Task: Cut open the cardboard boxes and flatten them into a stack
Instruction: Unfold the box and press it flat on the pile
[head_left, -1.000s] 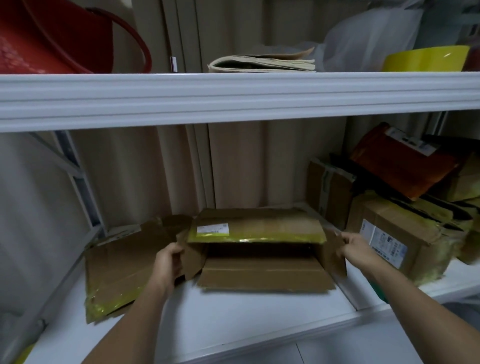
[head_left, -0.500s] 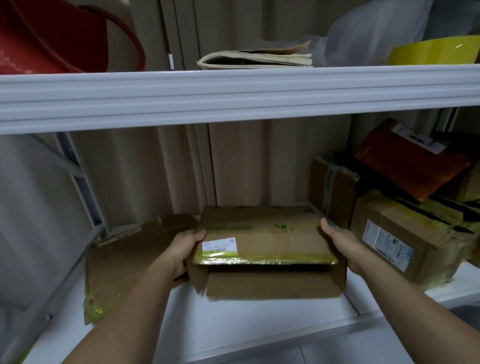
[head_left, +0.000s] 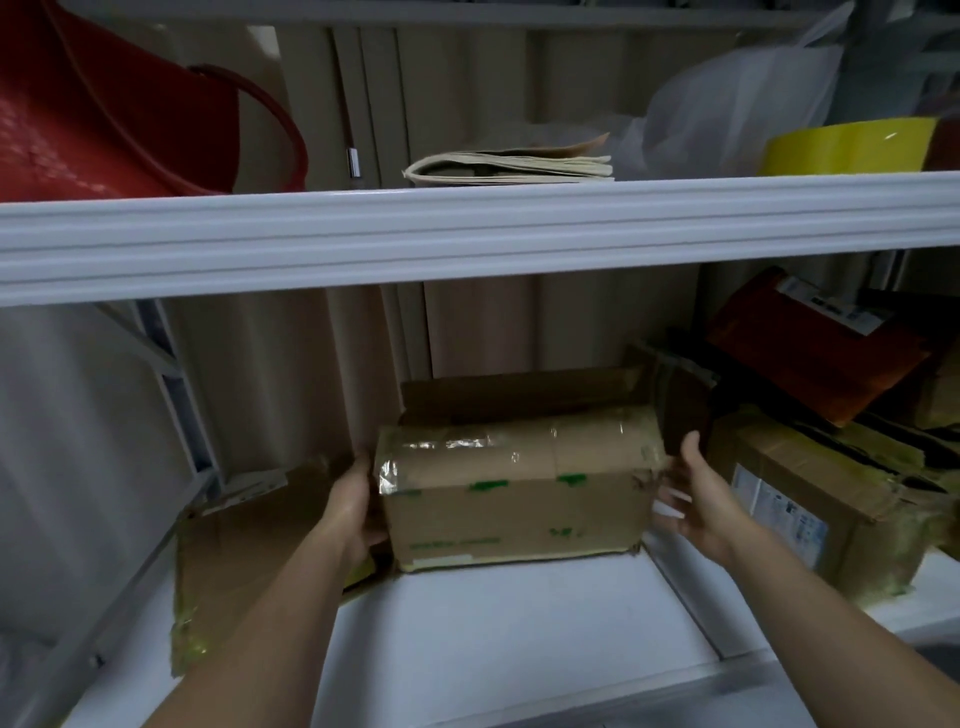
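Your left hand (head_left: 358, 506) is flat against the left end of the cardboard box (head_left: 519, 499), fingers wrapped round toward its underside or back where I can't see them, so whether they curl on an edge I cannot tell; your right hand (head_left: 693, 499) is spread, fingers straight, palm facing the right end of the box, just beside it and looks a hair off contact, thumb up near the dark open flap (head_left: 680, 415) at the far right corner; the box sits dead centre between both hands on the white lower shelf (head_left: 493, 639), long axis running left to right, so both hands are on its short ends; left hand is the one in contact, right is the one that has to close the gap; taped seam (head_left: 467, 444) faces up and toward you along the long axis, far flap standing up behind it; judging by that, the box isn't flattened yet and the tape looks uncut on this face; flattened cardboard (head_left: 244, 551) lies to the near left, its edge just under your left wrist, so the stack is on the left side; more boxes (head_left: 810, 499) piled to the right, close to your right hand, so little room there; next move likely needs the right palm pressed in before you turn or collapse it; watch the right-hand pile when you swing that end.
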